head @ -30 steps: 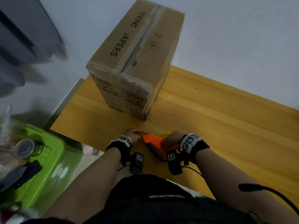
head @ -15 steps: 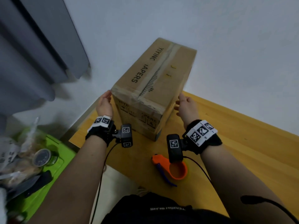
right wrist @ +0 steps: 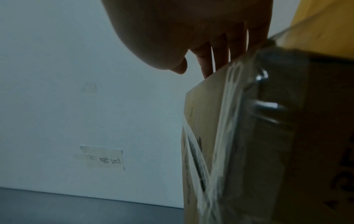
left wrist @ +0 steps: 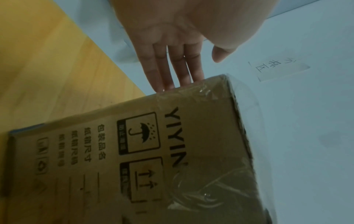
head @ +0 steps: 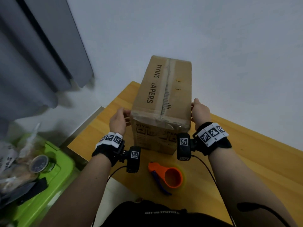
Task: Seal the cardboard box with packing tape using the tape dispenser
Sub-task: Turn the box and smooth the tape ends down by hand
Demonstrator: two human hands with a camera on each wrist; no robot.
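White wall (head: 213,38), wooden table (head: 246,161), grey curtain (head: 41,54), green bin (head: 54,174).

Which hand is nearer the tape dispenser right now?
About equal. The left hand presses the cardboard box's left side, the right hand its right side; the tape dispenser lies untouched on the table between the forearms.

A tall cardboard box (head: 161,102) (old tape along its top seam) stands on a wooden table (head: 246,154). The left hand (head: 117,121) and right hand (head: 200,112) press flat against its sides. An orange tape dispenser (head: 168,176) lies nearer the person.
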